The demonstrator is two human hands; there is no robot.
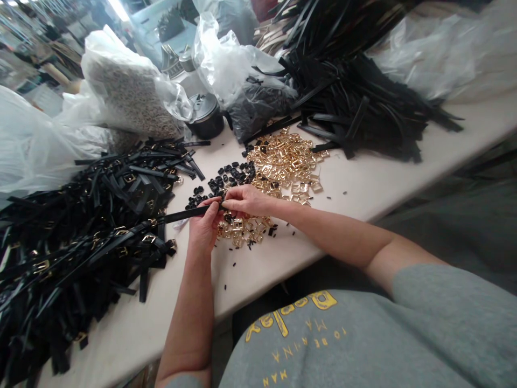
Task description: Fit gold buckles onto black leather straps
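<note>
A narrow black strap (183, 214) runs from the strap pile on the left into my left hand (205, 223), pinched near its end between thumb and fingers. My right hand (245, 200) meets it there, thumb and fingertips closed at the strap's tip. Whether a small loop or buckle sits between the fingertips is too small to make out. Around and beneath my hands lie gold buckles (288, 159) in a loose heap. Small black loops (232, 175) are spread just beyond my left hand.
Black straps with gold buckles (105, 215) are piled at left. Loose black straps (359, 108) lie at the back right. Behind the heap stand a dark lidded pot (205, 116) and filled plastic bags (125, 81). Small black bits dot the table (258, 275) near its front edge.
</note>
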